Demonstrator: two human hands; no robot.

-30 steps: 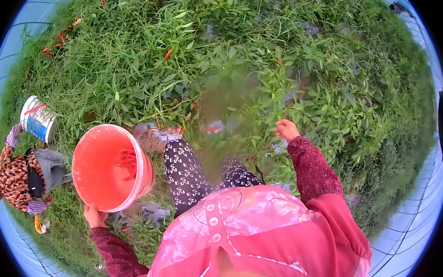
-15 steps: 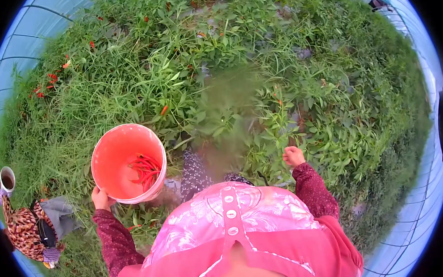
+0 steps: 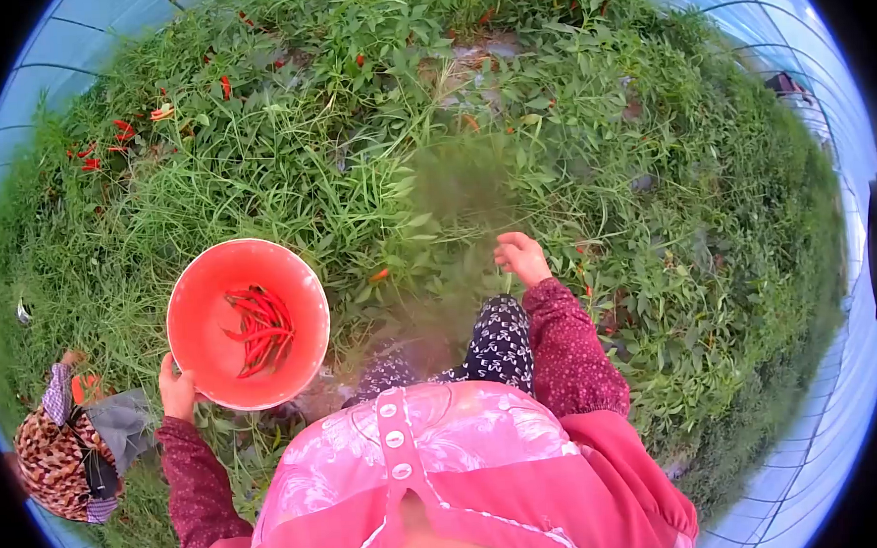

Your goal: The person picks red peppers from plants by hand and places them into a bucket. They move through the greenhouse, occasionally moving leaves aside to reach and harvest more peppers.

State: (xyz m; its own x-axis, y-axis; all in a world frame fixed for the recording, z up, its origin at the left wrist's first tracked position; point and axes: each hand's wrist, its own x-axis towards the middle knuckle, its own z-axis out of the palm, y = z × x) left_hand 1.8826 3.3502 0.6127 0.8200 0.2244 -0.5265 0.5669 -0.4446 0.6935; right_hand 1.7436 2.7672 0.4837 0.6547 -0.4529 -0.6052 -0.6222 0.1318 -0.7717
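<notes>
My left hand grips the rim of a red bucket at its lower left, fingers mostly hidden behind the wall. Inside the bucket lies a small heap of red chili peppers. To the right, my right hand hangs over the green plants, its fingers loosely bent and slightly apart, with nothing visible in them. An orange-red pepper shows among the leaves left of that hand. My leg in dark patterned cloth is just below it.
Dense pepper plants and grass spread all around, with red peppers at the upper left. Another person bends over at the lower left beside an orange-red object. Blue tunnel sheeting on hoops encloses the plot.
My right hand has moved left and upward, its fingers loosening from a fist. The bucket has tipped more toward me, showing more peppers. The other person's arm and container have shifted.
</notes>
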